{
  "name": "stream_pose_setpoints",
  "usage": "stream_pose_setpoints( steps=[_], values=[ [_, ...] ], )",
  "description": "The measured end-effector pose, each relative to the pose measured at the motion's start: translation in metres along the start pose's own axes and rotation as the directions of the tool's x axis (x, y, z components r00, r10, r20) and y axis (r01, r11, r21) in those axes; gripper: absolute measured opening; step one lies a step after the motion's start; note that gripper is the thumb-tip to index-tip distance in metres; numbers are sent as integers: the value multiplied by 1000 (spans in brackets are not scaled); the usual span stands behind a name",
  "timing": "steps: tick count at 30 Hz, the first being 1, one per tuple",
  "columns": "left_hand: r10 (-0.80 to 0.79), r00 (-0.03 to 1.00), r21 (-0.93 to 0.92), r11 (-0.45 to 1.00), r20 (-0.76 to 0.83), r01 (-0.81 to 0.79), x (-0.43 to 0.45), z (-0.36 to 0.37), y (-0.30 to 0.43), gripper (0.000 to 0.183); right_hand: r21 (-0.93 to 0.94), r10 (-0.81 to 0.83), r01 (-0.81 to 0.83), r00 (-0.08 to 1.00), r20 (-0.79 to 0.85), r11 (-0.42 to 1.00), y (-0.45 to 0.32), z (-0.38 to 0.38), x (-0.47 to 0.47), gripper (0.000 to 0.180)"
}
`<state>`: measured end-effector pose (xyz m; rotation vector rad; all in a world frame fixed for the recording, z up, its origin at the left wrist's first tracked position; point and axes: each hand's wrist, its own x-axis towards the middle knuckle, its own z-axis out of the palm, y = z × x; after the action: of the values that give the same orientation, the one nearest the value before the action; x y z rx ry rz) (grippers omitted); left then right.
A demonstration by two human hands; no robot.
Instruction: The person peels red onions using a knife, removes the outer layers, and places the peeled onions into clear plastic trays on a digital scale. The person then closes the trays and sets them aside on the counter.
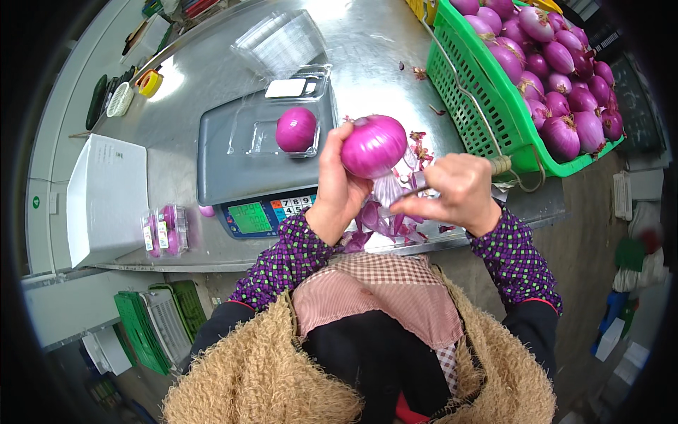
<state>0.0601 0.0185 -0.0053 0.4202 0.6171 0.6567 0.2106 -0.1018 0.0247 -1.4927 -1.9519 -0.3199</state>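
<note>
My left hand holds a large peeled red onion from its left side and below. A loose strip of skin hangs from the onion towards my right hand, which is closed on a small knife; its handle is mostly hidden by the fingers. Below both hands lies a pile of onion skins at the table's near edge. Left of the onion, a second red onion sits in an open clear plastic clamshell on the grey pan of a digital scale.
A green plastic basket full of red onions stands at the right of the steel table. Stacked clear containers lie behind the scale. At left are a white box, a packed clamshell of onions and yellow tape.
</note>
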Motion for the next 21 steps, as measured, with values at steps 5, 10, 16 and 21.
stream_pose_setpoints(
  steps=[5, 10, 16, 21],
  values=[
    [-117, 990, -81, 989, 78, 123, 19, -30, 7, 65, 100, -99, 74, 956, 276, 992, -22, 7, -37, 61],
    [82, 993, 119, 989, 87, -93, 1, -8, 9, 48, 109, 348, -371, 919, 188, 922, -11, 5, -12, 53],
    [137, 989, 69, 988, 61, -141, -7, -3, -1, 40, 15, 504, -507, 858, 96, 862, -13, 5, 5, 58],
    [192, 976, 139, 969, 104, -206, -13, -3, -3, 62, 0, 434, -435, 898, 73, 900, -15, 11, 6, 52]
  ],
)
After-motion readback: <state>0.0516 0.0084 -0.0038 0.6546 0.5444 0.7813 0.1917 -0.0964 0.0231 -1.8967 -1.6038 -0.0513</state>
